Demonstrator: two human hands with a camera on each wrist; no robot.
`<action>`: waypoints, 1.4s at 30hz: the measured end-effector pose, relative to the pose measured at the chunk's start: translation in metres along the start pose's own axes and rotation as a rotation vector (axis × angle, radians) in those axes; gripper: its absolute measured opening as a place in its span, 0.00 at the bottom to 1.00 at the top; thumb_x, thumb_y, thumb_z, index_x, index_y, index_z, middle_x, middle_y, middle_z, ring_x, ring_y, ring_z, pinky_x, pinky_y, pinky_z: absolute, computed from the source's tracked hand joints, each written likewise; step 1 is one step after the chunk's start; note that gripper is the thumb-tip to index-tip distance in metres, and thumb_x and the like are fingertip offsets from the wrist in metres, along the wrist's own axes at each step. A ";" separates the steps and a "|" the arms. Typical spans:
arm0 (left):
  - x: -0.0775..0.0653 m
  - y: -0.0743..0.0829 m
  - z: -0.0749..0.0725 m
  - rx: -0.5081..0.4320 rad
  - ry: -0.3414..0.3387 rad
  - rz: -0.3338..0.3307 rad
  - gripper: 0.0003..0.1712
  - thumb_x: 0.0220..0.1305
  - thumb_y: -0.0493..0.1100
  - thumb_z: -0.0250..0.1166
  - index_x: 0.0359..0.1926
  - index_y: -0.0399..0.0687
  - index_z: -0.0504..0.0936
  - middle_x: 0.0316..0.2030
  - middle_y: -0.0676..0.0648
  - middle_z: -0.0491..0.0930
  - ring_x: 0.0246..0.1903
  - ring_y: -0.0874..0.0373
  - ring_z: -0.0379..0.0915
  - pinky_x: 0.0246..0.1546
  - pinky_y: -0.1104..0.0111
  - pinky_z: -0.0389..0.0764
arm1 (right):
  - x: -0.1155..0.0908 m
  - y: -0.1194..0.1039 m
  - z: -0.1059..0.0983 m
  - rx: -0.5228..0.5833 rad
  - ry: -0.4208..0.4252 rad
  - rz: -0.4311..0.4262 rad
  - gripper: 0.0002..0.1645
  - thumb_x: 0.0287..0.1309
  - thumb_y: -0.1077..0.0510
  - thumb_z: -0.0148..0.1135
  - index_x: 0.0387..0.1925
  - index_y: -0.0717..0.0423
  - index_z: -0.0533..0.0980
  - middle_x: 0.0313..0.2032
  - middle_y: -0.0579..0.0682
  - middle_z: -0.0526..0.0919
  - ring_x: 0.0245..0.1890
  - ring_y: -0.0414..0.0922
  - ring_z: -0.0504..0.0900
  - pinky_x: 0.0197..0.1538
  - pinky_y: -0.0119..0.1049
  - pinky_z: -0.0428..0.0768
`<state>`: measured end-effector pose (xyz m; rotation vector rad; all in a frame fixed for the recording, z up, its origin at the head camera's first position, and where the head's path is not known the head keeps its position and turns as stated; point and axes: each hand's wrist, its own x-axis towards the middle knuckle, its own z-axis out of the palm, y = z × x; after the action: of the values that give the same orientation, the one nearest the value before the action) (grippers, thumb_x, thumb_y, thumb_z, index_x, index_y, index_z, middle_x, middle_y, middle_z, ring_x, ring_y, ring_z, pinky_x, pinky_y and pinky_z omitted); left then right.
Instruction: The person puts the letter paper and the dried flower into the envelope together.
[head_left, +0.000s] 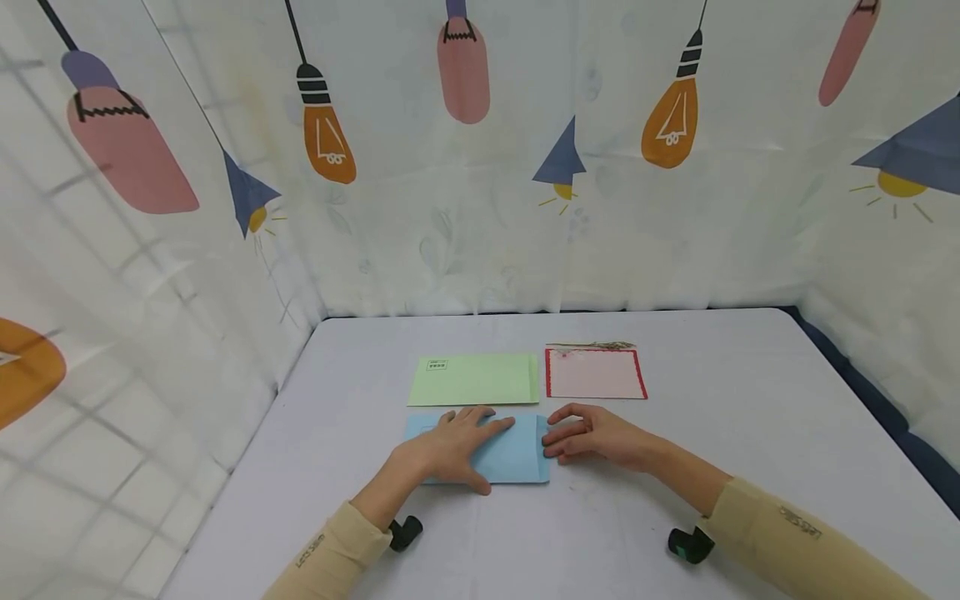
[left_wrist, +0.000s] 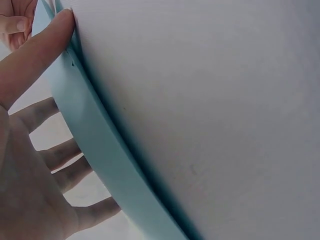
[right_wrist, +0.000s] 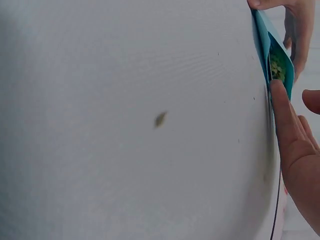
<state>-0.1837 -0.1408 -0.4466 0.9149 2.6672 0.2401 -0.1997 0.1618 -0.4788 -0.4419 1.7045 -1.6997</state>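
A light blue envelope [head_left: 517,454] lies flat on the white table. My left hand [head_left: 453,450] rests spread across its left and middle part, with the thumb near the front edge. My right hand [head_left: 592,436] is at the right end, where its loosely bent fingers touch the envelope's mouth. In the right wrist view that mouth gapes a little, and something green and crinkled [right_wrist: 276,67] shows inside. The right thumb stands apart from the paper there. The left wrist view shows the envelope's long edge beside the left thumb [left_wrist: 52,37].
Behind the blue envelope lies a light green envelope [head_left: 472,383] with printing at its upper left. To its right is a pink card [head_left: 596,375] with a red border, and a dried sprig [head_left: 600,344] along its far edge. A small brownish fleck [right_wrist: 160,119] lies on the tablecloth.
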 end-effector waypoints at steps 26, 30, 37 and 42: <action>0.049 -0.031 -0.034 0.057 0.178 -0.045 0.41 0.68 0.57 0.70 0.77 0.58 0.66 0.73 0.43 0.62 0.71 0.46 0.59 0.66 0.43 0.64 | 0.038 -0.024 -0.021 -0.077 0.359 0.014 0.21 0.72 0.64 0.61 0.61 0.71 0.72 0.49 0.62 0.85 0.48 0.53 0.87 0.52 0.40 0.83; 0.060 -0.040 -0.038 0.043 0.153 -0.074 0.43 0.67 0.56 0.71 0.78 0.55 0.65 0.73 0.40 0.60 0.72 0.44 0.57 0.66 0.41 0.63 | 0.056 -0.029 -0.022 -0.094 0.397 0.010 0.21 0.71 0.64 0.62 0.61 0.72 0.72 0.48 0.62 0.85 0.47 0.51 0.87 0.52 0.40 0.83; 0.074 -0.049 -0.047 -0.017 0.065 -0.132 0.50 0.63 0.60 0.73 0.80 0.58 0.59 0.77 0.40 0.54 0.74 0.43 0.52 0.69 0.43 0.59 | 0.086 -0.031 -0.024 -0.075 0.451 0.035 0.21 0.69 0.67 0.64 0.59 0.72 0.74 0.46 0.62 0.85 0.43 0.50 0.88 0.48 0.39 0.85; 0.081 -0.051 -0.049 -0.034 0.007 -0.152 0.55 0.59 0.60 0.76 0.81 0.55 0.58 0.77 0.38 0.53 0.76 0.41 0.49 0.70 0.40 0.56 | 0.100 -0.027 -0.027 -0.114 0.442 0.055 0.19 0.67 0.67 0.66 0.56 0.72 0.76 0.44 0.60 0.86 0.40 0.47 0.89 0.45 0.38 0.86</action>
<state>-0.2899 -0.1330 -0.4329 0.6975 2.7142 0.2534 -0.2945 0.1127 -0.4773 -0.0666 2.1112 -1.7566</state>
